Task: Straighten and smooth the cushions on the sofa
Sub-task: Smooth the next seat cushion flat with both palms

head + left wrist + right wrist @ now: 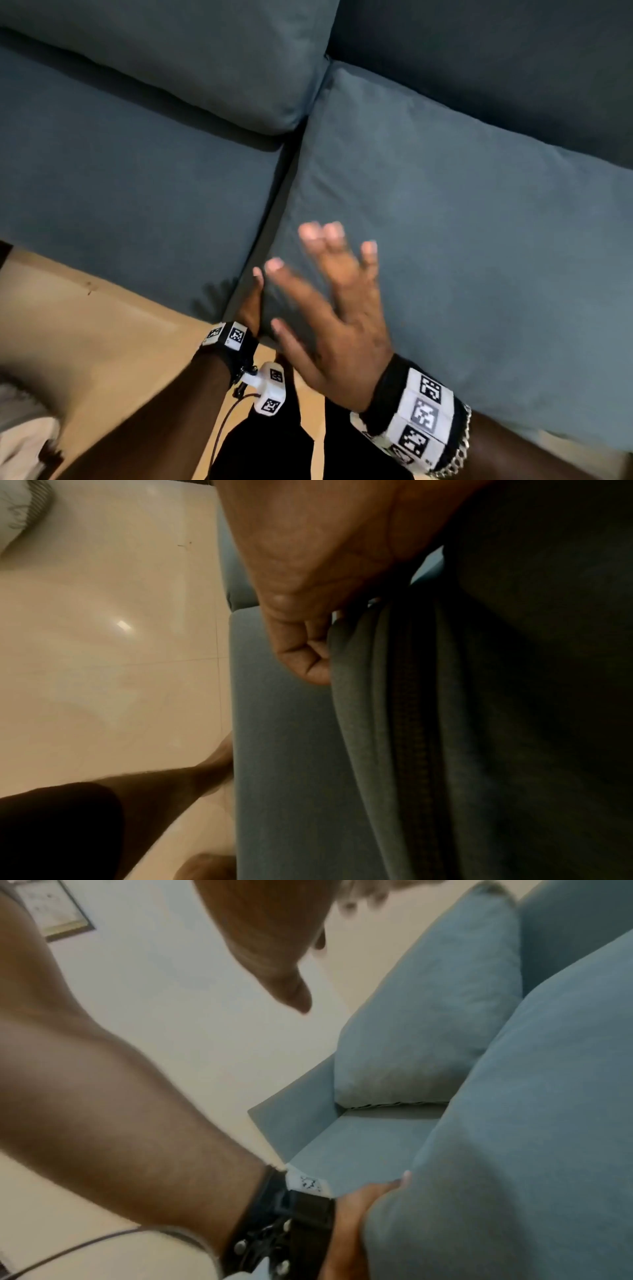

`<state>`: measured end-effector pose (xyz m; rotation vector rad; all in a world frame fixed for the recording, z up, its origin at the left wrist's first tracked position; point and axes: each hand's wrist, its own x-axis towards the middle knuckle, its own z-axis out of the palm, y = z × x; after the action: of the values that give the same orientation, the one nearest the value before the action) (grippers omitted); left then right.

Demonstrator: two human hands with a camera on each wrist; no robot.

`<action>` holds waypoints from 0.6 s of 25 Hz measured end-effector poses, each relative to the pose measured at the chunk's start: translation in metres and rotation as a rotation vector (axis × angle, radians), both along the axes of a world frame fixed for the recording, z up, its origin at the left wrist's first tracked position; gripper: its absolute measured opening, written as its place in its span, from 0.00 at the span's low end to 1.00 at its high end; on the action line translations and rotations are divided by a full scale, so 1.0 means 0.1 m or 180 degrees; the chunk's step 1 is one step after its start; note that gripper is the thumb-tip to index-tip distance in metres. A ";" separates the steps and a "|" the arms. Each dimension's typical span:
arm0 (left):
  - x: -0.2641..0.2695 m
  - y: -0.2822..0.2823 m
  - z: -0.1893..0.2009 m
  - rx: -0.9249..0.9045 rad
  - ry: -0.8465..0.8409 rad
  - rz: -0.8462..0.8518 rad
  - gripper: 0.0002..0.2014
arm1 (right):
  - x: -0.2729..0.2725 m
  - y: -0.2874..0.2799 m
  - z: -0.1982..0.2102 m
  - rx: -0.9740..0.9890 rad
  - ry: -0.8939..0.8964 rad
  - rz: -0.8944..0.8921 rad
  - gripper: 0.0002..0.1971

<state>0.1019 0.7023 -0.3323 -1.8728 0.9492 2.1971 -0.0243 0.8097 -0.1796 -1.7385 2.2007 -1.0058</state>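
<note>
The blue-grey sofa has two seat cushions and two back cushions. My left hand (251,301) sits in the gap between the seats and grips the front left corner of the right seat cushion (462,222). In the left wrist view its fingers (308,647) curl under that cushion's edge (359,723), beside a zipper (411,723). My right hand (308,291) hovers blurred over the same cushion, fingers spread and holding nothing. The right wrist view shows my left hand (359,1204) clasping the cushion (514,1150).
The left seat cushion (130,185) lies flat, with the left back cushion (191,58) and the right back cushion (496,68) behind. A beige tiled floor (102,342) runs before the sofa, with a white object (24,435) at the lower left. My legs (274,445) stand close to the sofa front.
</note>
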 end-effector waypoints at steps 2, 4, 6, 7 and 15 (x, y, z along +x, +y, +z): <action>0.08 0.04 -0.19 -0.0192 0.0038 0.0202 0.35 | -0.29 0.15 -0.19 0.0155 0.0494 -0.0379 0.32; 0.01 0.09 -0.17 -0.0230 -0.0183 0.0522 0.34 | -0.64 0.28 -0.52 0.1523 0.1028 -0.0241 0.35; -0.16 0.06 0.02 -0.0680 -0.0281 0.0310 0.30 | -0.80 0.34 -0.66 0.2210 0.1003 -0.0099 0.36; -0.20 0.04 0.07 -0.0966 -0.0361 0.0237 0.27 | -0.87 0.27 -0.55 0.1983 0.0872 -0.0171 0.36; -0.28 0.06 0.16 -0.1732 -0.0440 -0.0403 0.40 | -1.25 0.20 -0.48 0.2237 0.0653 -0.1290 0.38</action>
<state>0.0736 0.7085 -0.3160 -2.0562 1.7125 1.8284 -0.1497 0.8299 -0.2272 -1.1383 2.6396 -0.0414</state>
